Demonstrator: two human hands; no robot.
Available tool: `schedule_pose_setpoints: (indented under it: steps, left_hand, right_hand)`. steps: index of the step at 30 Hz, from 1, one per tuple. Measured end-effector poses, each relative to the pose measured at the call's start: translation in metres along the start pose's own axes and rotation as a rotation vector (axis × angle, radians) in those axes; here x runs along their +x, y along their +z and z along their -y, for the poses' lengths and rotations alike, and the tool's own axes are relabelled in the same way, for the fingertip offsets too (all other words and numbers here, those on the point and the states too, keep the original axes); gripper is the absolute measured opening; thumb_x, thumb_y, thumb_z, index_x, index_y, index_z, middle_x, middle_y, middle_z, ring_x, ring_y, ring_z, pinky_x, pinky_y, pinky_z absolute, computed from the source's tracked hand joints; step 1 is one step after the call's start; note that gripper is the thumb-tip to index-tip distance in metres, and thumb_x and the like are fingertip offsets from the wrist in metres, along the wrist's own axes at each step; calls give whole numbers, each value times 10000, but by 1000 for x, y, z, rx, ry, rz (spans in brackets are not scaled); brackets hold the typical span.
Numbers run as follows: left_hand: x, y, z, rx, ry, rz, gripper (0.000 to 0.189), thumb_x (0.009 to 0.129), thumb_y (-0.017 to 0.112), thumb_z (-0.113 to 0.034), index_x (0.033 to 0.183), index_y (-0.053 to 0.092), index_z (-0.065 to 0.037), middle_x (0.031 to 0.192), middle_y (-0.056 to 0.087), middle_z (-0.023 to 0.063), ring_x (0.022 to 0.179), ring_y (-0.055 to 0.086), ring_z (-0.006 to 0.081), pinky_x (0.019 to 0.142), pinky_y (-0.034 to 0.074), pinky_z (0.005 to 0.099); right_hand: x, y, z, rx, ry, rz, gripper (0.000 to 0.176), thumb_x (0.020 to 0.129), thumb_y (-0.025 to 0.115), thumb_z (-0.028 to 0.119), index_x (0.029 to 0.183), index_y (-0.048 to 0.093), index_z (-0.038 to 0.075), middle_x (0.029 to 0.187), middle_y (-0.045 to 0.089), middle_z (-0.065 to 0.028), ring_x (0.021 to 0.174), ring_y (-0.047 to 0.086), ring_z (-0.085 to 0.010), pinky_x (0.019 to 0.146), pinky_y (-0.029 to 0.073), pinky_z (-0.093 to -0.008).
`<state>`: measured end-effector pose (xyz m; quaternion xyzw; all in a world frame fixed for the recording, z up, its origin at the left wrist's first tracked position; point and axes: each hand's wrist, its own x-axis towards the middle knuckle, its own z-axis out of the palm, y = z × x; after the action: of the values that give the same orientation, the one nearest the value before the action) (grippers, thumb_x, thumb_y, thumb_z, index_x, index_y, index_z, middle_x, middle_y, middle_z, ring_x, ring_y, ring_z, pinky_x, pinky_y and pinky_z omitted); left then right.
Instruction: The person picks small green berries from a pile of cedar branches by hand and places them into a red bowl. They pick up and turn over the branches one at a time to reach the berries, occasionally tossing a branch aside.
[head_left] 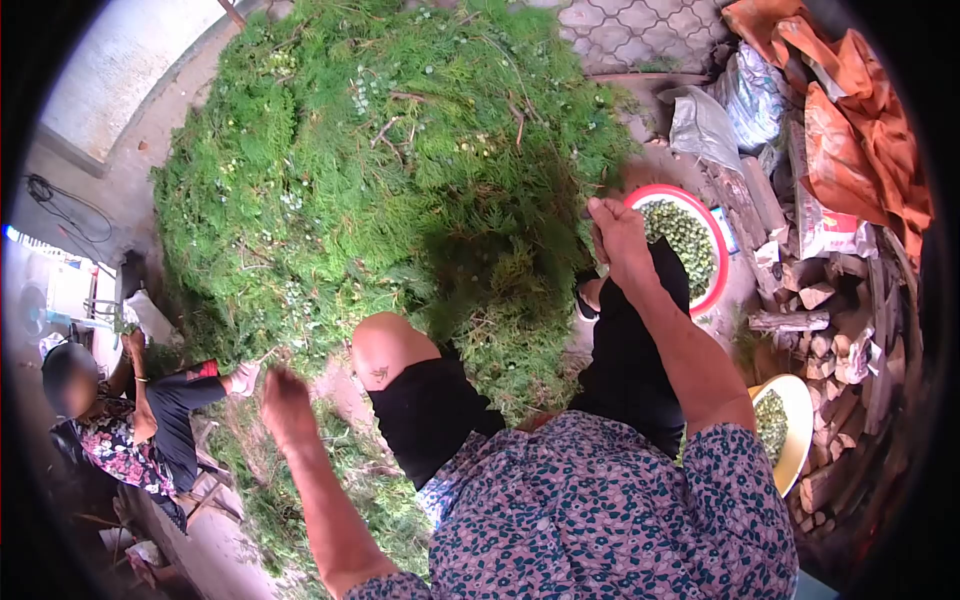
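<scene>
My right hand [622,240] is raised with its fingers curled into a pinch, at the left edge of a red-rimmed basin [716,240]. Many small round green cones [678,232] fill that basin. What the pinch holds, if anything, is hidden. On the other side, my left hand [287,405] is closed in a loose fist and a little blurred, above cut greenery on the floor. I cannot make out what is in it. In front of my knees lies a large heap of green conifer branches [380,170], with pale cones among the twigs.
At the left a person [130,425] sits on a low stool, one hand raised. A yellow basin [797,430] with more green cones stands at my right. Stacked firewood [825,360], sacks [745,95] and an orange tarp [860,130] line the right side.
</scene>
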<state>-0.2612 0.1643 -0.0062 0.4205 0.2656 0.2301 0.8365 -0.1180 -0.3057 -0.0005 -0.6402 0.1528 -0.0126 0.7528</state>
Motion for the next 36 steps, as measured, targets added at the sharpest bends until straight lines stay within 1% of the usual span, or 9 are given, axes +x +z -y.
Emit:
schedule_pose_setpoints:
  steps: [4, 9, 15, 21, 24, 26, 30, 34, 36]
  left_hand:
    - [5, 125, 38, -53, -93, 297, 153, 819, 618, -104, 948, 558, -47, 812, 591, 59, 690, 519, 144, 611, 429, 262]
    - [4, 212, 91, 46, -260, 270, 208, 836, 610, -103, 1023, 566, -23, 808, 646, 91, 659, 597, 168, 577, 493, 282]
    - [60, 227, 131, -3, -394, 235, 136, 884, 541, -122, 980, 569, -31, 796, 640, 85, 655, 594, 168, 560, 486, 287]
    - [108, 186, 124, -132, -376, 169, 135, 910, 487, -158, 911, 561, -46, 792, 613, 46, 664, 557, 143, 583, 470, 269]
    - [107, 184, 107, -96, -315, 179, 154, 916, 484, -179, 925, 552, -41, 794, 592, 36, 662, 522, 135, 594, 459, 270]
    - [98, 192, 98, -62, -268, 200, 168, 908, 506, -174, 974, 552, -27, 795, 582, 34, 660, 512, 132, 602, 448, 262]
    - [95, 198, 96, -77, -289, 189, 197, 891, 539, -155, 1030, 556, -16, 795, 586, 38, 665, 516, 132, 602, 441, 263]
    - [89, 204, 100, -11, -330, 264, 208, 887, 548, -146, 1039, 553, -4, 794, 594, 48, 656, 519, 134, 601, 435, 253]
    - [86, 207, 102, 22, -339, 282, 214, 888, 546, -142, 1050, 550, -2, 797, 594, 50, 658, 519, 133, 601, 434, 252]
  right_hand:
    - [-5, -5, -13, -90, 40, -4, 271, 886, 567, 251, 740, 552, 24, 465, 331, 57, 364, 245, -43, 341, 170, -242]
    - [-2, -13, -30, -167, -64, 129, 284, 876, 581, 237, 703, 556, 13, 489, 365, 56, 398, 281, -40, 368, 203, -252]
    - [8, 1, -38, -410, -113, 277, 210, 840, 573, 185, 786, 594, -17, 552, 493, -12, 471, 479, -83, 427, 349, -259]
    - [26, 35, -57, -467, 142, 263, 175, 859, 537, 154, 893, 606, -4, 688, 556, -15, 581, 524, -90, 495, 419, -224]
    - [51, 41, -107, -501, 275, 237, 213, 809, 578, 131, 961, 615, -13, 792, 617, -109, 686, 609, -178, 601, 496, -324]
    - [63, 42, -150, -874, -187, 467, 351, 784, 616, 117, 1120, 560, 32, 1101, 570, -156, 907, 594, -284, 788, 477, -394]
    - [59, 50, -193, -1266, -531, 571, 658, 747, 646, 110, 1328, 339, 140, 1244, 444, -150, 1005, 551, -340, 876, 450, -405]
    - [39, 66, -187, -1424, -241, 632, 463, 709, 658, 102, 1152, 524, 110, 1097, 500, -145, 943, 576, -312, 795, 482, -388]
    - [44, 64, -195, -1467, -259, 606, 208, 670, 667, 110, 871, 621, 85, 1000, 512, -128, 862, 588, -287, 700, 489, -376]
